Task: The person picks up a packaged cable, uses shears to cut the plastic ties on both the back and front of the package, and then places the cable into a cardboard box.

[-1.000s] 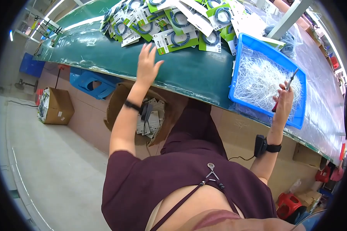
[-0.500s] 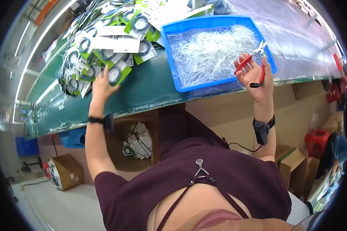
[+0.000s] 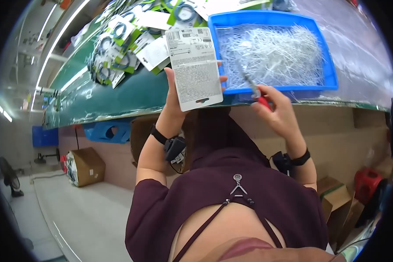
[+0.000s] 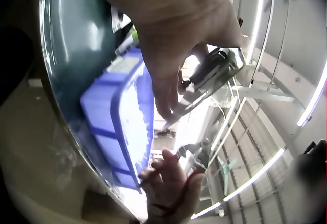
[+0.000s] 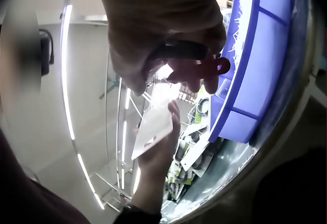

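Observation:
In the head view my left hand [image 3: 174, 98] holds up a carded cable pack [image 3: 194, 70], its printed back facing me and its hang hole at the bottom. The fingers curl round the pack's edges, with the thumb along its left side. The cable side shows in the left wrist view as a clear blister [image 4: 214, 76]. My right hand [image 3: 280, 114] grips red-handled cutters [image 3: 263, 102], their metal jaws pointing up and left, over the front rim of a blue tray [image 3: 326, 48]. The right wrist view shows the red handle [image 5: 199, 71] under the curled fingers.
Thin white plastic strips [image 3: 275, 56] fill the tray. A heap of carded cables [image 3: 118, 61] lies on the green table [image 3: 78, 98] to the left. Below the table edge stand a blue stool [image 3: 107, 131] and a cardboard box [image 3: 89, 166].
My left hand has reached to the pile, taken a carded cable pack and brought it right, near the tray. The right hand has turned over with the cutters and moved left toward the pack.

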Action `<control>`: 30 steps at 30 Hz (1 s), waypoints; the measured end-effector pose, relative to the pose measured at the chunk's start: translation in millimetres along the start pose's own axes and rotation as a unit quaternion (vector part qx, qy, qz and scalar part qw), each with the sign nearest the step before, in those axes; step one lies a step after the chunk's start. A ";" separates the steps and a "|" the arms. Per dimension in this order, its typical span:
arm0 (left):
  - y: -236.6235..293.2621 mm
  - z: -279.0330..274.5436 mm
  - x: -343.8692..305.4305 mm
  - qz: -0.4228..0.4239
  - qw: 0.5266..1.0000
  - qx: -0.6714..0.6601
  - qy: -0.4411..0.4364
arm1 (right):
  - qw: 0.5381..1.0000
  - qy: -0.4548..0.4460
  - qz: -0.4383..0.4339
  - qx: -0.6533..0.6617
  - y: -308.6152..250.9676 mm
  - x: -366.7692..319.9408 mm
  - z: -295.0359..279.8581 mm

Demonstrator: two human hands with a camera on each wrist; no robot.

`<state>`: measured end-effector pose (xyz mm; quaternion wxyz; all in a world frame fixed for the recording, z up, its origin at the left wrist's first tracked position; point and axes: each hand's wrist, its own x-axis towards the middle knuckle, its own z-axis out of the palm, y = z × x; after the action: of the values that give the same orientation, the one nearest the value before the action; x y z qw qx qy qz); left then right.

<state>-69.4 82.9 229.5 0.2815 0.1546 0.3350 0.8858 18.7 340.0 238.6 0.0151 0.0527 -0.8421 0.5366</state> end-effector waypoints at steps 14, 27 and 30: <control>-44.6 32.0 44.8 -0.010 0.999 0.021 -0.030 | 0.947 0.181 -0.115 -0.240 23.7 7.9 0.2; -65.3 28.5 52.3 -0.037 0.998 0.041 0.006 | 0.967 0.143 -0.038 -0.209 36.5 6.5 -15.2; -68.2 30.8 47.4 -0.048 0.996 0.074 0.031 | 0.971 0.124 -0.039 -0.201 36.1 6.1 -20.7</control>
<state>-65.8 169.1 209.6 0.3013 0.1312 0.4156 0.8481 8.2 373.4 215.3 0.1508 0.0149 -0.9214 0.3579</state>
